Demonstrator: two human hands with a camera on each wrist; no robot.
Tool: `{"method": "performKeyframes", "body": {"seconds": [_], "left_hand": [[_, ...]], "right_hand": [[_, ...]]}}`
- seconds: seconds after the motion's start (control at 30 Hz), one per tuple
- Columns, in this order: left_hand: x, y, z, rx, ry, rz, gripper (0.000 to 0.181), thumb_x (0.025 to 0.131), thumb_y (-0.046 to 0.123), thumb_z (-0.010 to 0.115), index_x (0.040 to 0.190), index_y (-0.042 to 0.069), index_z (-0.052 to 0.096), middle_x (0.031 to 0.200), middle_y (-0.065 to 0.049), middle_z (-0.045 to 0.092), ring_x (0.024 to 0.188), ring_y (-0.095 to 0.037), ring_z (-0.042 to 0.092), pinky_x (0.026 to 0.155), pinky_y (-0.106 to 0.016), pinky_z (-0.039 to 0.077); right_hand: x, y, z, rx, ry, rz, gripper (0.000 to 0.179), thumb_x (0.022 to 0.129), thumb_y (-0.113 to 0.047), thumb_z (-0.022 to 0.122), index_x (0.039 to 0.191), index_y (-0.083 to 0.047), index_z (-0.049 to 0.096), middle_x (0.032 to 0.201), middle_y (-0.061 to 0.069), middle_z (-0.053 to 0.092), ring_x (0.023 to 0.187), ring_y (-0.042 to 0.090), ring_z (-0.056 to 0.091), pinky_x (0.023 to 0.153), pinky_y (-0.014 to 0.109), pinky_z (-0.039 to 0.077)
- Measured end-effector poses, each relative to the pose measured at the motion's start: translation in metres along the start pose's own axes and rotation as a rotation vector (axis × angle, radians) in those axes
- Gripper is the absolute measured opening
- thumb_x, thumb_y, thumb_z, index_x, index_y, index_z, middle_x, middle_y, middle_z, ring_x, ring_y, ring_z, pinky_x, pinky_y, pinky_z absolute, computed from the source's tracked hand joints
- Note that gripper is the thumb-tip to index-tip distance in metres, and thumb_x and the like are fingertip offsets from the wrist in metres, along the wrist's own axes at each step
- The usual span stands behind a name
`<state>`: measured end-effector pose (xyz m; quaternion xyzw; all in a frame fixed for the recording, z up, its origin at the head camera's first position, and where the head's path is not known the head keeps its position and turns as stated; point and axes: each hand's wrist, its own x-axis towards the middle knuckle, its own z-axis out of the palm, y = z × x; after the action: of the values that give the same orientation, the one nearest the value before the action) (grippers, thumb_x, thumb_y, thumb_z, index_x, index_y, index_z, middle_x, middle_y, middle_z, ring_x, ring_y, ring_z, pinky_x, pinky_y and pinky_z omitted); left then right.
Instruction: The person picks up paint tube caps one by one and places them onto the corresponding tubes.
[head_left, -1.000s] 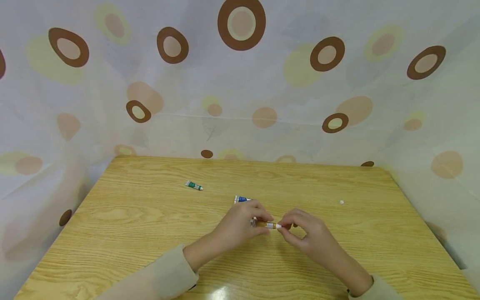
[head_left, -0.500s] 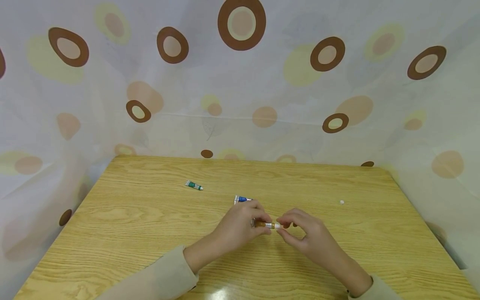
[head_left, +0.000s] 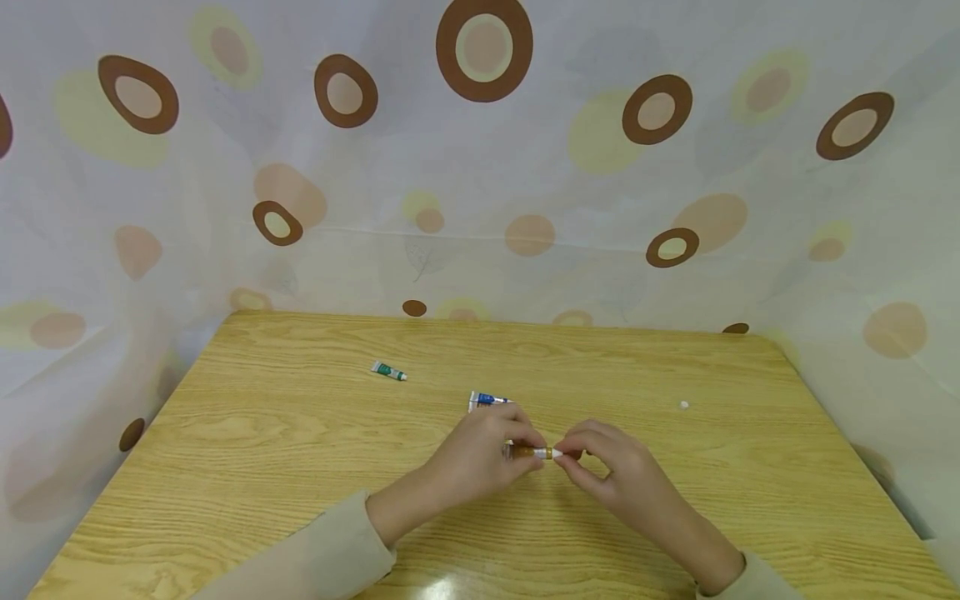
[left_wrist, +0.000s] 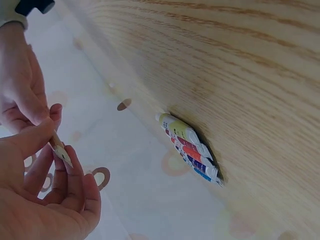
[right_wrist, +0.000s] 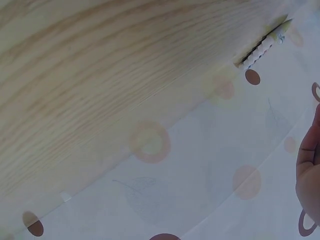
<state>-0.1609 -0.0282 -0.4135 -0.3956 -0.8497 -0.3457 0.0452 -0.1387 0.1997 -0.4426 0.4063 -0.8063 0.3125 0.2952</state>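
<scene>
In the head view my left hand (head_left: 480, 446) holds a small ochre paint tube (head_left: 525, 452) level above the table, its white cap (head_left: 557, 453) pointing right. Thumb and forefinger of my right hand (head_left: 622, 467) pinch that cap at its tip. The left wrist view shows the left hand (left_wrist: 55, 195) around the tube's flat crimped end (left_wrist: 63, 155), with the right hand (left_wrist: 22, 95) meeting it at the other end. Only the edge of the right hand (right_wrist: 310, 170) enters the right wrist view.
A blue paint tube (head_left: 489, 399) lies behind the left hand; the left wrist view shows a row of several coloured tubes (left_wrist: 187, 145) there. Farther left is a green tube (head_left: 389, 372). A small white cap (head_left: 683, 405) lies to the right on the wooden table (head_left: 300, 467). Patterned cloth (head_left: 480, 167) surrounds it.
The right fingertips have shifted from around the cap, half a second ago, back to its tip. The left hand has dipped slightly, showing more of the blue tube.
</scene>
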Motion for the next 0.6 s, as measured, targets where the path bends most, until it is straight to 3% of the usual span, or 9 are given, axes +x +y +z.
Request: {"method": "performKeyframes", "body": {"seconds": [0.17, 0.37, 0.6], "left_hand": [[-0.0004, 0.0017, 0.0004, 0.166, 0.044, 0.089, 0.010, 0.089, 0.019, 0.082, 0.096, 0.012, 0.082, 0.090, 0.003, 0.068, 0.076, -0.005, 0.060, 0.065, -0.006, 0.045], [-0.0013, 0.0029, 0.0013, 0.320, 0.129, 0.201, 0.009, 0.085, 0.020, 0.086, 0.092, 0.015, 0.083, 0.090, 0.005, 0.070, 0.080, -0.008, 0.064, 0.084, -0.024, 0.054], [-0.0023, 0.0015, 0.0001, 0.270, 0.109, 0.161, 0.009, 0.086, 0.020, 0.085, 0.092, 0.014, 0.083, 0.089, 0.005, 0.069, 0.077, -0.007, 0.063, 0.076, -0.017, 0.049]], "right_hand": [[0.0003, 0.0004, 0.0005, 0.002, -0.018, 0.020, 0.004, 0.094, -0.012, 0.076, 0.094, -0.013, 0.072, 0.089, -0.005, 0.070, 0.077, 0.004, 0.059, 0.072, 0.009, 0.048], [0.0009, -0.0001, 0.0012, 0.049, -0.020, 0.028, 0.008, 0.093, -0.006, 0.075, 0.092, -0.013, 0.071, 0.087, -0.005, 0.069, 0.077, 0.004, 0.059, 0.069, 0.009, 0.047], [0.0017, 0.0011, 0.0018, 0.019, -0.017, 0.014, 0.009, 0.092, -0.007, 0.077, 0.098, -0.012, 0.073, 0.091, -0.004, 0.071, 0.079, 0.007, 0.061, 0.073, 0.010, 0.050]]}}
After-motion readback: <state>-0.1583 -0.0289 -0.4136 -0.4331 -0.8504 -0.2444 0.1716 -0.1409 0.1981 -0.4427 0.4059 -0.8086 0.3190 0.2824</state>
